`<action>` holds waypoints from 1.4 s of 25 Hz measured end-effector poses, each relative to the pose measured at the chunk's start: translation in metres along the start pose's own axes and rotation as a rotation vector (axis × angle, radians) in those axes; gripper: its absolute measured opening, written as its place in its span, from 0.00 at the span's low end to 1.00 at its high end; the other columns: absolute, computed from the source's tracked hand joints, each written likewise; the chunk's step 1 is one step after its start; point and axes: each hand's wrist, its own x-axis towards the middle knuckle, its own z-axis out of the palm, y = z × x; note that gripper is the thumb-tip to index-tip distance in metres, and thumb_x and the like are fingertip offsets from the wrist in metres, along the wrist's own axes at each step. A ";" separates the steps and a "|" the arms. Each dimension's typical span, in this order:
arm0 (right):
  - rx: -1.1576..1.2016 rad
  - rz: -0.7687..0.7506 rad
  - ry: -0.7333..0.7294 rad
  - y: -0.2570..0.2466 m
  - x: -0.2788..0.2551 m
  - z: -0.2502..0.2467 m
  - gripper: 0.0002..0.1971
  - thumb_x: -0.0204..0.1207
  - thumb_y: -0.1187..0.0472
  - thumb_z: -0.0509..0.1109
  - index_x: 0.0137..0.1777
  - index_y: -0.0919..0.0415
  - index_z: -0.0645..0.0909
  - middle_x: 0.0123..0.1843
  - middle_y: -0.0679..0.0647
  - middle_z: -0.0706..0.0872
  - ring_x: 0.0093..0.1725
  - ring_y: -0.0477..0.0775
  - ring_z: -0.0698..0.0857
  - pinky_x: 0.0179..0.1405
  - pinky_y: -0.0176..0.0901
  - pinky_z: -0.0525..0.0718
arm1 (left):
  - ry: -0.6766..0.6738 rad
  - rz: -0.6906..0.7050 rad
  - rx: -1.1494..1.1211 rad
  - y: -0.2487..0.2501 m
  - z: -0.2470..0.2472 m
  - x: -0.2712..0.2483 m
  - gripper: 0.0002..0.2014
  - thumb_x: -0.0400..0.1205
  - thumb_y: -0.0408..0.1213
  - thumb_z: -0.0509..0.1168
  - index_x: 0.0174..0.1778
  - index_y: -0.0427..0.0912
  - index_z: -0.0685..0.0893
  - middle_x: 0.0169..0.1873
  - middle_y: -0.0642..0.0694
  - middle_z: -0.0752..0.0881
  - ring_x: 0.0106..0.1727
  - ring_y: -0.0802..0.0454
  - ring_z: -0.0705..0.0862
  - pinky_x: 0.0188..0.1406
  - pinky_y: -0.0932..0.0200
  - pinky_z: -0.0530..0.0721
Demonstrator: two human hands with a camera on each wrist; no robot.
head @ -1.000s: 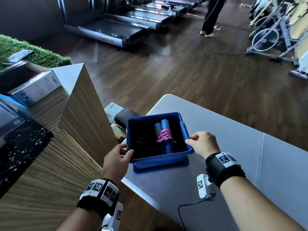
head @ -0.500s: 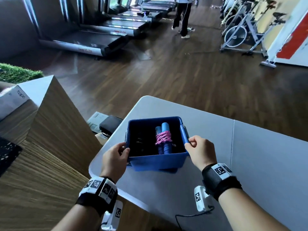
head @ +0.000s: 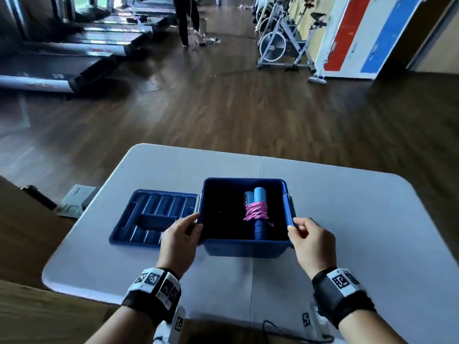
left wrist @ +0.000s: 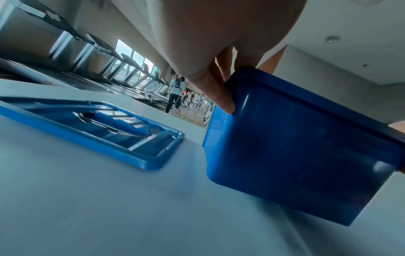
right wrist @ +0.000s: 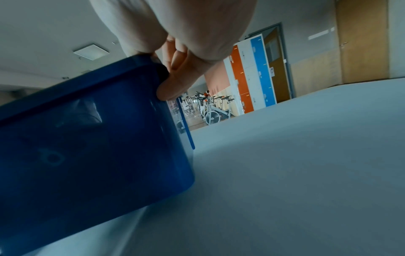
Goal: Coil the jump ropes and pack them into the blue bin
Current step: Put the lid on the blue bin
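The blue bin point(head: 244, 249) stands on the grey table point(head: 347, 219), held at its near corners by both hands. My left hand point(head: 182, 234) grips the left rim, fingers curled over the edge point(left wrist: 221, 97). My right hand point(head: 308, 238) grips the right rim, thumb on top and fingers against the outer wall point(right wrist: 173, 86). Inside the bin lies a coiled jump rope point(head: 257, 212) with blue handles and a pink cord wound round them. The bin's left half is dark and I cannot make out what lies there.
The bin's blue lid point(head: 151, 217) lies upside down on the table just left of the bin point(left wrist: 306, 147). Treadmills point(head: 62, 70) and exercise bikes point(head: 280, 45) stand on the wooden floor beyond, where a person point(head: 186, 18) stands. A wooden counter point(head: 29, 306) flanks the left.
The bin has come off its lid and moved right toward the table's middle, carried by both hands; the lid now lies bare to its left. My view swung right.
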 end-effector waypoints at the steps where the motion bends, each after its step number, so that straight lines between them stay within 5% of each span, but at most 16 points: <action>1: -0.001 0.007 0.010 0.010 -0.005 -0.008 0.08 0.72 0.65 0.80 0.51 0.62 0.92 0.39 0.54 0.94 0.39 0.57 0.90 0.47 0.36 0.77 | -0.013 0.012 -0.015 0.005 0.009 -0.006 0.14 0.81 0.32 0.74 0.64 0.42 0.90 0.45 0.53 0.91 0.42 0.60 0.88 0.51 0.60 0.87; 4: -0.018 0.024 0.031 0.040 -0.021 -0.031 0.09 0.71 0.66 0.82 0.52 0.62 0.92 0.39 0.54 0.94 0.38 0.57 0.91 0.45 0.35 0.77 | -0.046 0.036 -0.020 0.016 0.034 -0.028 0.14 0.81 0.30 0.74 0.63 0.43 0.90 0.46 0.55 0.90 0.46 0.67 0.86 0.49 0.72 0.83; 9: 0.009 0.034 0.012 0.061 -0.033 -0.046 0.09 0.71 0.63 0.83 0.50 0.59 0.90 0.36 0.47 0.92 0.36 0.51 0.88 0.39 0.27 0.73 | 0.001 -0.017 -0.060 0.025 0.048 -0.046 0.12 0.80 0.31 0.75 0.59 0.48 0.91 0.41 0.56 0.90 0.42 0.64 0.87 0.45 0.65 0.87; 14: -0.001 0.044 -0.004 0.062 -0.031 -0.048 0.09 0.70 0.60 0.84 0.45 0.54 0.86 0.38 0.44 0.88 0.36 0.48 0.86 0.40 0.36 0.81 | -0.044 -0.088 -0.138 0.022 0.044 -0.044 0.10 0.82 0.35 0.74 0.56 0.54 0.91 0.38 0.53 0.90 0.36 0.57 0.88 0.41 0.45 0.92; 18: -0.140 -0.014 0.062 0.048 -0.028 -0.054 0.10 0.68 0.59 0.84 0.46 0.56 0.87 0.47 0.50 0.83 0.44 0.54 0.85 0.42 0.42 0.79 | -0.104 -0.079 -0.116 0.018 0.035 -0.038 0.06 0.83 0.39 0.73 0.52 0.56 0.91 0.34 0.56 0.89 0.34 0.57 0.87 0.42 0.44 0.91; 21: -0.149 -0.122 0.040 0.009 -0.020 -0.048 0.07 0.71 0.59 0.82 0.44 0.55 0.86 0.46 0.48 0.82 0.40 0.52 0.82 0.38 0.43 0.80 | -0.132 -0.097 -0.124 0.007 0.018 -0.026 0.04 0.83 0.43 0.71 0.50 0.56 0.90 0.36 0.54 0.90 0.39 0.52 0.89 0.42 0.44 0.91; 27: 0.101 -0.334 -0.269 -0.107 -0.027 0.044 0.05 0.71 0.59 0.79 0.44 0.56 0.86 0.44 0.46 0.83 0.37 0.45 0.81 0.45 0.38 0.82 | -0.061 -0.086 0.145 -0.044 -0.050 0.019 0.03 0.82 0.40 0.72 0.48 0.50 0.91 0.40 0.55 0.90 0.42 0.56 0.87 0.47 0.56 0.82; 32: -0.027 -0.086 -0.742 -0.180 -0.047 0.152 0.23 0.77 0.48 0.75 0.66 0.61 0.83 0.64 0.55 0.85 0.62 0.57 0.85 0.62 0.42 0.80 | -0.106 -0.256 0.455 -0.129 -0.109 0.046 0.16 0.81 0.46 0.72 0.64 0.46 0.87 0.60 0.42 0.84 0.64 0.40 0.78 0.66 0.46 0.78; 35: -0.191 0.059 -0.849 -0.184 -0.052 0.202 0.27 0.77 0.44 0.73 0.68 0.64 0.79 0.70 0.61 0.82 0.66 0.63 0.83 0.64 0.46 0.80 | -0.167 -0.294 0.548 -0.157 -0.129 0.049 0.27 0.80 0.46 0.73 0.75 0.41 0.79 0.71 0.39 0.79 0.71 0.38 0.73 0.74 0.45 0.73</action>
